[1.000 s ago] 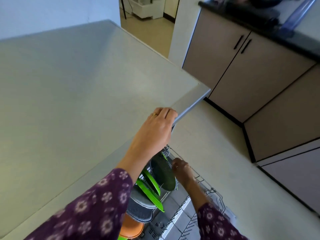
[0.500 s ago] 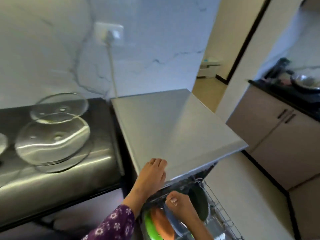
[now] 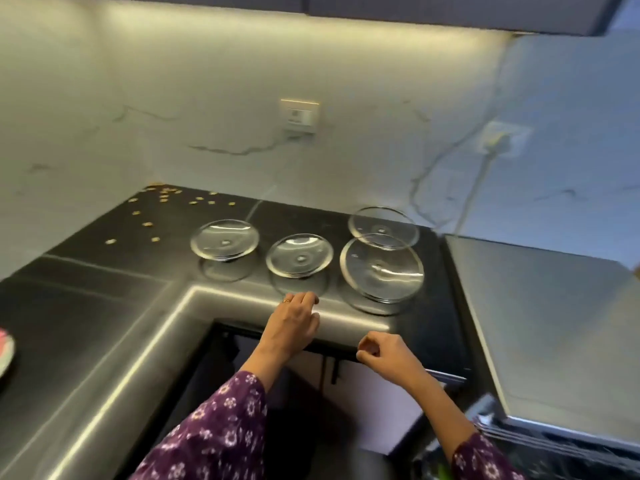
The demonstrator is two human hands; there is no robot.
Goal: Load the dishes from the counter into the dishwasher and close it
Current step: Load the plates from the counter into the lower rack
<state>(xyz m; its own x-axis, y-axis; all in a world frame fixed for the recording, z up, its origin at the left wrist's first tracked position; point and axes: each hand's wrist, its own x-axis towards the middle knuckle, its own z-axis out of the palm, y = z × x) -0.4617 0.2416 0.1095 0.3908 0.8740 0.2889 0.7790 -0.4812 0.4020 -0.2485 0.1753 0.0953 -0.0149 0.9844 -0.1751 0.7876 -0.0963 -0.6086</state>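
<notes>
Dishes point(image 3: 224, 239) of clear glass, four in all, are set on the black bench point(image 3: 86, 306); is any of them held?
— None is held. The left hand point(image 3: 294, 323) is stretched over the bench's front edge, fingers released, just short of the middle dish point(image 3: 299, 259). The right hand point(image 3: 384, 355) is poised beside it, loosely curled, nothing grasped.
What might be spoiled from here?
— The glass is judged slippery and thin-rimmed; if the middle dish is pinched at one edge only, it could be tipped and slid over the bench's edge, which is close by.
And the two at the right?
— The rear dish point(image 3: 382, 226) is overlapped with the large dish point(image 3: 381, 268); whether the rims are touching cannot be told through the blur. Should one be lifted carelessly, the other could be knocked. The dishwasher point(image 3: 554, 323) is placed just right of the bench, so a short carry is expected
</notes>
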